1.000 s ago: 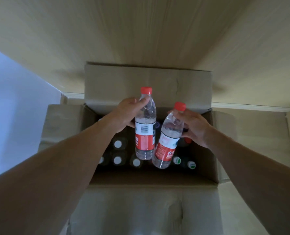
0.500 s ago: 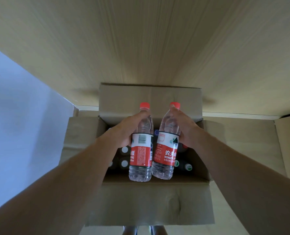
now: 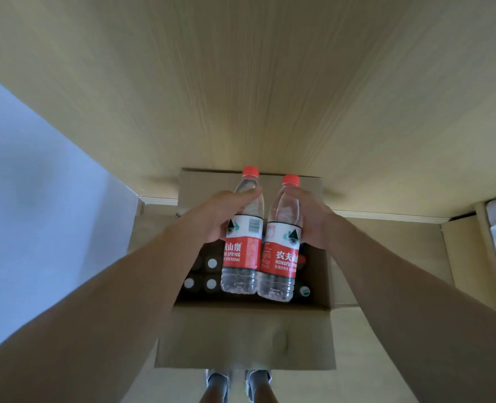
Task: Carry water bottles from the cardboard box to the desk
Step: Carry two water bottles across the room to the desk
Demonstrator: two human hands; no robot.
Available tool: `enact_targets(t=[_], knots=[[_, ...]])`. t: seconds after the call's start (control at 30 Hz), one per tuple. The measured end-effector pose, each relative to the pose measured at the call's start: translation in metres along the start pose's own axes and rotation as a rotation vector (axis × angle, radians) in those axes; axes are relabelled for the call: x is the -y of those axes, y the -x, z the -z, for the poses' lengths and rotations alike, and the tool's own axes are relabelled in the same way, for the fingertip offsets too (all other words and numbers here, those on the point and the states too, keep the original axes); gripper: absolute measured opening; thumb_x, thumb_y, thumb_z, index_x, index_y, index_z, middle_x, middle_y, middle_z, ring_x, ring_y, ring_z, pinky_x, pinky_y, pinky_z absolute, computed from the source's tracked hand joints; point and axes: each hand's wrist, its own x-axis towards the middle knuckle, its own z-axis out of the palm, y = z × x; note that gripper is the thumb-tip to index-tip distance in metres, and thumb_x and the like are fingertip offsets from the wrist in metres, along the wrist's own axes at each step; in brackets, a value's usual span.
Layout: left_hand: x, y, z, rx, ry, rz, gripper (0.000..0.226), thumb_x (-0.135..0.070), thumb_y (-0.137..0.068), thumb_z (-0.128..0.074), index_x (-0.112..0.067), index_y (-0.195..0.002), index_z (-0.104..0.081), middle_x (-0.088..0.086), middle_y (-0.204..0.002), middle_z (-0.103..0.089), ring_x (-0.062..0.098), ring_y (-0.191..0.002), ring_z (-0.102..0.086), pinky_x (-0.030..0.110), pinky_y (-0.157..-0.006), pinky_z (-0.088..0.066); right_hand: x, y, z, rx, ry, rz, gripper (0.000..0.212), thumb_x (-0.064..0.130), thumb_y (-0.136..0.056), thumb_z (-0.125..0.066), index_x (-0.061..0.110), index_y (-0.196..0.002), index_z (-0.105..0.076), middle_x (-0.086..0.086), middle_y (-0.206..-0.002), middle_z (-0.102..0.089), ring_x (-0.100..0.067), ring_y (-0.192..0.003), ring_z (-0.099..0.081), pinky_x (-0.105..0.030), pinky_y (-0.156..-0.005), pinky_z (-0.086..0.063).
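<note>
In the head view, two water bottles are held upright, side by side, above the open cardboard box (image 3: 249, 335). The left bottle (image 3: 242, 245) is gripped around its upper body by the left hand (image 3: 225, 213), fingers curled about it. The right bottle (image 3: 281, 251) is gripped likewise by the right hand (image 3: 313, 219). Both carry red caps and red-and-white labels. More bottle caps (image 3: 212, 263) are seen inside the box, below the held bottles. Feet (image 3: 238, 382) are visible on the floor beneath the box's near flap.

Bare forearms without sleeves, bare hands (image 3: 226, 216), light grey shoes (image 3: 218, 382) below
</note>
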Motion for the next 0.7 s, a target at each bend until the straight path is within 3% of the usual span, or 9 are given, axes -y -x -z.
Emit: enact_targets(t=[0.07,0.13,0.2,0.27,0.43,0.53,0.6,0.7], knots=[[-0.010,0.012,-0.007,-0.011,0.078,-0.017,0.067,-0.059,-0.075,-0.077,-0.007,-0.116,-0.064,0.010,-0.090,-0.077,0.024,-0.076,-0.075,0.035,-0.066,-0.059,0.005,0.012,0.001,-0.030,-0.015,-0.010,0.028,0.041,-0.096,-0.058,0.018,-0.081,-0.057,-0.005,-0.076,-0.065,-0.018,-0.058,-0.061,-0.031,-0.066,-0.051],[-0.023,0.023,-0.013,-0.018,0.099,-0.021,0.071,-0.060,-0.074,-0.077,-0.006,-0.119,-0.063,0.011,-0.093,-0.077,0.025,-0.077,-0.075,0.037,-0.071,-0.060,0.011,0.024,0.001,-0.033,-0.049,-0.018,0.032,0.050,-0.095,-0.060,0.018,-0.090,-0.058,-0.007,-0.083,-0.066,-0.020,-0.064,-0.062,-0.036,-0.080,-0.053],[-0.034,0.034,-0.019,-0.009,0.097,-0.006,0.066,-0.059,-0.080,-0.074,-0.006,-0.118,-0.062,0.011,-0.098,-0.075,0.026,-0.080,-0.073,0.042,-0.083,-0.059,0.017,0.035,0.001,-0.038,-0.071,-0.036,0.046,0.059,-0.090,-0.063,0.014,-0.100,-0.057,-0.010,-0.081,-0.067,-0.024,-0.065,-0.064,-0.041,-0.085,-0.052],[-0.046,0.047,-0.024,0.034,0.100,0.024,0.058,-0.053,-0.086,-0.070,-0.007,-0.120,-0.059,0.012,-0.099,-0.070,0.028,-0.083,-0.068,0.047,-0.097,-0.053,0.022,0.047,0.001,-0.042,-0.082,-0.061,0.057,0.065,-0.085,-0.064,0.012,-0.104,-0.056,-0.013,-0.076,-0.068,-0.027,-0.062,-0.065,-0.042,-0.081,-0.054],[-0.069,0.074,-0.039,0.123,0.092,0.088,0.034,-0.033,-0.089,-0.058,-0.007,-0.109,-0.055,0.015,-0.093,-0.062,0.033,-0.099,-0.056,0.058,-0.114,-0.034,0.042,0.080,0.008,-0.077,-0.041,-0.088,0.057,0.067,-0.088,-0.057,0.014,-0.108,-0.055,-0.014,-0.080,-0.068,-0.028,-0.068,-0.066,-0.044,-0.084,-0.054],[-0.081,0.093,-0.053,0.156,0.066,0.084,0.034,-0.032,-0.090,-0.057,-0.006,-0.113,-0.054,0.019,-0.103,-0.062,0.035,-0.103,-0.056,0.059,-0.114,-0.034,0.054,0.103,0.015,-0.050,-0.035,-0.090,0.052,0.063,-0.090,-0.057,0.013,-0.106,-0.055,-0.014,-0.085,-0.067,-0.028,-0.075,-0.064,-0.048,-0.095,-0.050],[-0.088,0.103,-0.063,0.172,0.029,0.073,0.035,-0.030,-0.095,-0.055,-0.004,-0.118,-0.053,0.020,-0.108,-0.064,0.035,-0.103,-0.060,0.058,-0.111,-0.040,0.061,0.117,0.019,-0.024,-0.023,-0.071,0.048,0.057,-0.093,-0.057,0.012,-0.108,-0.054,-0.015,-0.087,-0.066,-0.029,-0.077,-0.063,-0.047,-0.094,-0.050],[-0.100,0.116,-0.075,0.162,-0.005,0.034,0.035,-0.025,-0.097,-0.059,-0.003,-0.123,-0.052,0.017,-0.098,-0.074,0.031,-0.090,-0.073,0.048,-0.086,-0.060,0.068,0.132,0.026,0.000,-0.013,-0.008,0.047,0.048,-0.095,-0.059,0.010,-0.122,-0.052,-0.020,-0.113,-0.066,-0.036,-0.098,-0.063,-0.057,-0.106,-0.043]])
